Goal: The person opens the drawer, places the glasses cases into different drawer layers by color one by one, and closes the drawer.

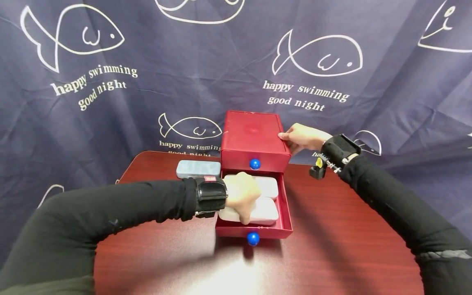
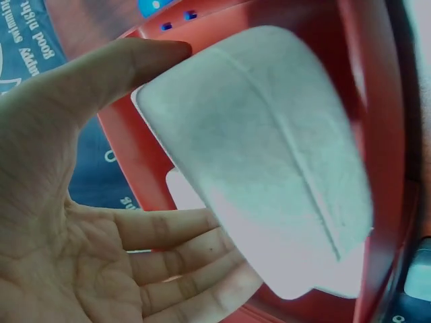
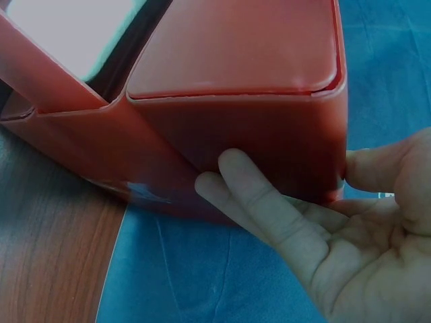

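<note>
A white case [image 1: 258, 213] is held in the left hand [image 1: 241, 196], thumb and fingers curled round it, over the pulled-out lower drawer [image 1: 284, 223] of a red 2-drawer box [image 1: 254, 139]. A 2nd white case [image 1: 269, 186] lies behind it in the drawer. The box is steadied by the right hand [image 1: 302, 137], fingers pressed straight against its side, grasping nothing. A grey-blue case [image 1: 197, 169] rests on the worktop [image 1: 332, 246] beside the box.

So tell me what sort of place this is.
Probably a staged recording corner, not a lived-in room: a fish-print cloth backdrop hangs behind a dark wooden table bearing a red drawer box, which the right hand steadies while the left hand holds a white case.
</note>
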{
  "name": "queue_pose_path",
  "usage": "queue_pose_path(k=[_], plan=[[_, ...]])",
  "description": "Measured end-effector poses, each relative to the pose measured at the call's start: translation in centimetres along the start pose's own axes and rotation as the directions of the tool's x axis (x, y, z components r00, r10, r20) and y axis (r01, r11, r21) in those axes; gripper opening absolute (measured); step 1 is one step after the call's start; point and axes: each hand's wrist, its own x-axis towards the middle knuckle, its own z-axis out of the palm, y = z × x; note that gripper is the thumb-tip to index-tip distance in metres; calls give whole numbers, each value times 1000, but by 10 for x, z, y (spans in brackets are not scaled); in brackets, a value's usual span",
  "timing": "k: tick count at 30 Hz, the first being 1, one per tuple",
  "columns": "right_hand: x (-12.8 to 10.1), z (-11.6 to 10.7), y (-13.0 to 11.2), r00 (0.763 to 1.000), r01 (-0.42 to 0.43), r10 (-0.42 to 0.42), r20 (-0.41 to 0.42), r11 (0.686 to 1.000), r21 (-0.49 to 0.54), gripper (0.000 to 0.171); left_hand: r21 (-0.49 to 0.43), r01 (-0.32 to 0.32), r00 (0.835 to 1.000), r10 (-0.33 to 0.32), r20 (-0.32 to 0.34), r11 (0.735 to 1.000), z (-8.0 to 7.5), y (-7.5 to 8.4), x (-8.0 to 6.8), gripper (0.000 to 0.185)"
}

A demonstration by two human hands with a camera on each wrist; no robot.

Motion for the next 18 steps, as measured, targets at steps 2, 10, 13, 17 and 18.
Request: queue_pose_path(k=[2, 10, 13, 17, 18], plan=[[1, -1, 1, 1000, 1, -1, 4, 1000, 0, 45, 20, -28, 1000, 28, 9, 999, -2, 2, 3, 42], [-1, 0, -2, 1000, 1, -1, 8, 1000, -3, 44, -35, -95, 995, 96, 31, 995, -2, 5, 13, 41], [-1, 0, -2, 1000, 2, -2, 9, 1000, -1, 44, -12, -92, 994, 92, 50, 996, -1, 6, 17, 40], [-1, 0, -2, 1000, 3, -3, 8, 1000, 6, 45, 37, -76, 996, 74, 59, 996, 2, 6, 21, 44], [-1, 0, -2, 1000, 5, -5, 8, 1000, 7, 45, 36, -73, 996, 71, 56, 997, 4, 6, 21, 45]])
